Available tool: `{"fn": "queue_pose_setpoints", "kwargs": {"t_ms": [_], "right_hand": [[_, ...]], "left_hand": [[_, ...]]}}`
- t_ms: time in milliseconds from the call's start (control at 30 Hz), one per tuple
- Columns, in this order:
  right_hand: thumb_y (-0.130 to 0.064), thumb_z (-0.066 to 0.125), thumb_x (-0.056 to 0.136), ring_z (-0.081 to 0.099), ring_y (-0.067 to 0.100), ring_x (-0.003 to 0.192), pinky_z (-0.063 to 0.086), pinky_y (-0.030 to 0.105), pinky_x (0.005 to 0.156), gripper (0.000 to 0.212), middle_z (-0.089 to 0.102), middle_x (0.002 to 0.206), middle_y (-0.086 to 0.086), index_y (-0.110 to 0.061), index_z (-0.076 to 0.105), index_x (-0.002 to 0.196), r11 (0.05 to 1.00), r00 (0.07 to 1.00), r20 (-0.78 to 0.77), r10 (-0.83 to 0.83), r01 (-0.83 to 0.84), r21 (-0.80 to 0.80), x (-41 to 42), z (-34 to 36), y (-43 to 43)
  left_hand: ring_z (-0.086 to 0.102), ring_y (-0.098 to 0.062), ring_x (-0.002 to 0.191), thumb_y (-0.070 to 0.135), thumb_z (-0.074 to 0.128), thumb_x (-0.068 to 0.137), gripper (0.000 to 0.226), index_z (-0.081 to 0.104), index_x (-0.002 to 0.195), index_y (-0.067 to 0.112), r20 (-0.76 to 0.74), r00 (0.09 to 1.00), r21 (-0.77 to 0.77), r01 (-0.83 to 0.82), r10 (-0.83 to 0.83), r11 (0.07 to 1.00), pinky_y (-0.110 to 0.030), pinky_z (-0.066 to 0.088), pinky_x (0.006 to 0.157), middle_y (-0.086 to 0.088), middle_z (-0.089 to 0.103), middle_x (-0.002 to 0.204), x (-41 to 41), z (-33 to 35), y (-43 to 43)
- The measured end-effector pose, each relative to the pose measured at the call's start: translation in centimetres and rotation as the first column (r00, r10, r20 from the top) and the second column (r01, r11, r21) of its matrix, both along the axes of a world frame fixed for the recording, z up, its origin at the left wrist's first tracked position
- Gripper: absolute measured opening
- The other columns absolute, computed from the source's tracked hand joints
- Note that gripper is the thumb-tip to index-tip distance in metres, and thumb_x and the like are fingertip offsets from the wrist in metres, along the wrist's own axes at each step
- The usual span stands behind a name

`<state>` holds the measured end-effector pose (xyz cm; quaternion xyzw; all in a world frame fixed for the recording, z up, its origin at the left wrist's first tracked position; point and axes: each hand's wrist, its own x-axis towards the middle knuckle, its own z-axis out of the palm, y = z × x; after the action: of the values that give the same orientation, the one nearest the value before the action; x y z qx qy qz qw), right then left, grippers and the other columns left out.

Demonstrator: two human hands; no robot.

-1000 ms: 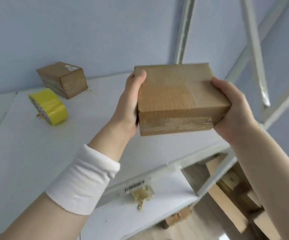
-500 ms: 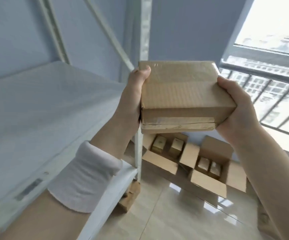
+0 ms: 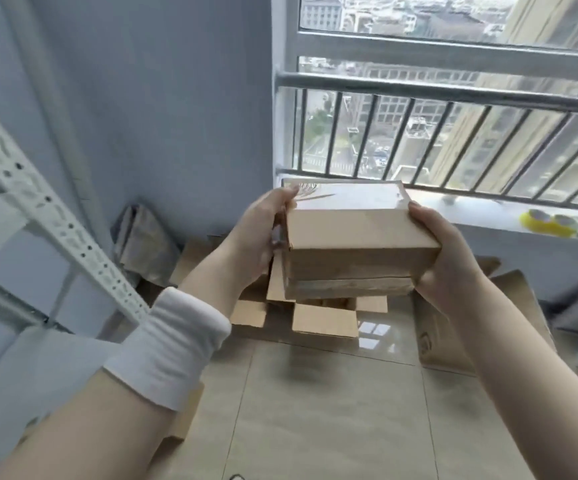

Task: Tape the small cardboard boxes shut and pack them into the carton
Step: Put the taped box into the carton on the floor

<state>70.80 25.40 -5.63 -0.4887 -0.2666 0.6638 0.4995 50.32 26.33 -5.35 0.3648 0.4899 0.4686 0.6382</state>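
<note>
My two forearms reach in from the bottom corners of the frame and meet in the middle; the left one wears a white wristband [image 3: 173, 355]. My left hand [image 3: 253, 244] grips the left side of the small cardboard box [image 3: 356, 244], thumb laid over the top near the far corner, the other fingers wrapped out of sight behind that side. My right hand [image 3: 446, 265] clasps the right side, thumb on the upper edge, palm cupped against the wall, fingers hidden underneath. Both wrists are bent slightly inward, so the box sits level between them, in the air at the centre of the frame. Glossy tape shines across its top, and a band of tape runs along the seam low on the near side.

Below and just beyond the box, the open carton [image 3: 325, 322] stands on the tiled floor [image 3: 315, 410], flaps spread. A flat piece of cardboard [image 3: 509, 306] leans at centre right. A white perforated shelf post [image 3: 48, 213] slants across the left. Farther off, upper right, is the barred window [image 3: 453, 95], with something yellow [image 3: 547, 225] on its sill.
</note>
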Motion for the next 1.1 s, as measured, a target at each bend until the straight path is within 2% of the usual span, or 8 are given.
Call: {"fn": "queue_pose_setpoints", "kwargs": {"t_ms": [267,367,467,633,733,833,967,1100], "right_hand": [[-0.034,0.046,0.093,0.063,0.008,0.065,0.05,0.022,0.054,0.023,0.065,0.081,-0.001,-0.023,0.066,0.099,0.995,0.992,0.08,0.097,-0.095,-0.027,4.9,-5.7,10.9],[-0.047,0.041,0.094,0.058,0.015,0.105,0.047,0.038,0.083,0.038,0.061,0.117,-0.003,-0.024,0.055,0.12,0.994,0.996,0.08,-0.037,0.045,-0.102,5.4,-9.7,16.5],[-0.055,0.039,0.091,0.03,0.022,0.138,0.029,0.049,0.107,0.059,0.037,0.149,0.002,-0.024,0.037,0.142,0.96,0.982,0.158,-0.107,0.143,-0.24,5.0,-14.8,20.3],[-0.042,0.04,0.095,0.033,0.018,0.132,0.034,0.043,0.103,0.041,0.043,0.14,-0.001,-0.029,0.039,0.134,0.931,0.992,0.121,-0.032,0.073,-0.357,2.5,-21.3,24.6],[-0.034,0.041,0.097,0.048,0.007,0.113,0.044,0.034,0.094,0.025,0.056,0.12,-0.009,-0.028,0.046,0.121,0.925,0.996,0.069,-0.048,0.07,-0.374,2.0,-24.7,27.5],[-0.019,0.047,0.096,0.059,0.007,0.103,0.048,0.024,0.083,0.035,0.061,0.121,-0.003,-0.024,0.041,0.13,0.908,0.996,0.067,-0.056,0.079,-0.412,3.1,-28.7,30.5],[-0.01,0.053,0.093,0.053,0.019,0.12,0.043,0.035,0.101,0.053,0.053,0.135,0.007,-0.008,0.034,0.141,0.861,0.984,0.17,-0.059,0.137,-0.49,6.4,-38.0,34.8],[-0.009,0.05,0.095,0.055,0.015,0.117,0.043,0.032,0.101,0.046,0.056,0.13,0.001,-0.012,0.039,0.139,0.845,0.963,0.271,0.006,0.14,-0.517,8.7,-51.9,39.8]], "left_hand": [[0.055,-0.013,0.07,0.047,0.05,0.09,0.034,0.06,0.103,0.018,-0.191,0.932,-0.204,0.269,-0.308,0.941,-0.027,0.045,0.062,0.001,0.057,0.076,2.7,-7.5,12.7],[0.052,-0.014,0.068,0.047,0.054,0.088,0.029,0.062,0.095,0.02,-0.174,0.951,-0.26,0.207,-0.257,0.943,-0.029,0.043,0.062,0.001,0.057,0.075,2.9,-10.9,19.0],[0.055,-0.016,0.081,0.044,0.055,0.088,0.031,0.064,0.107,0.021,-0.153,0.979,-0.353,0.074,-0.136,0.933,-0.029,0.044,0.067,-0.002,0.065,0.094,3.5,-15.1,24.4],[0.06,-0.016,0.08,0.034,0.056,0.091,0.021,0.059,0.102,0.017,-0.168,0.985,-0.427,-0.106,0.037,0.898,-0.028,0.047,0.067,-0.002,0.066,0.094,6.1,-22.2,30.2],[0.061,-0.021,0.103,0.041,0.059,0.088,0.02,0.059,0.1,0.025,-0.201,0.979,-0.457,-0.123,0.032,0.881,-0.04,0.048,0.089,-0.005,0.066,0.111,8.2,-27.5,31.6],[0.058,-0.019,0.107,0.044,0.059,0.087,0.02,0.058,0.103,0.032,-0.203,0.979,-0.514,-0.104,-0.004,0.851,-0.038,0.046,0.09,-0.002,0.064,0.115,10.2,-32.1,33.0],[0.049,-0.006,0.109,0.039,0.055,0.091,0.041,0.048,0.13,0.029,-0.211,0.971,-0.487,-0.003,-0.114,0.873,-0.023,0.037,0.086,0.011,0.054,0.122,11.9,-39.3,36.2],[0.044,-0.001,0.115,0.038,0.055,0.091,0.05,0.043,0.138,0.03,-0.26,0.937,-0.493,0.08,-0.234,0.866,-0.018,0.031,0.092,0.015,0.05,0.128,13.1,-52.8,40.3]]}}
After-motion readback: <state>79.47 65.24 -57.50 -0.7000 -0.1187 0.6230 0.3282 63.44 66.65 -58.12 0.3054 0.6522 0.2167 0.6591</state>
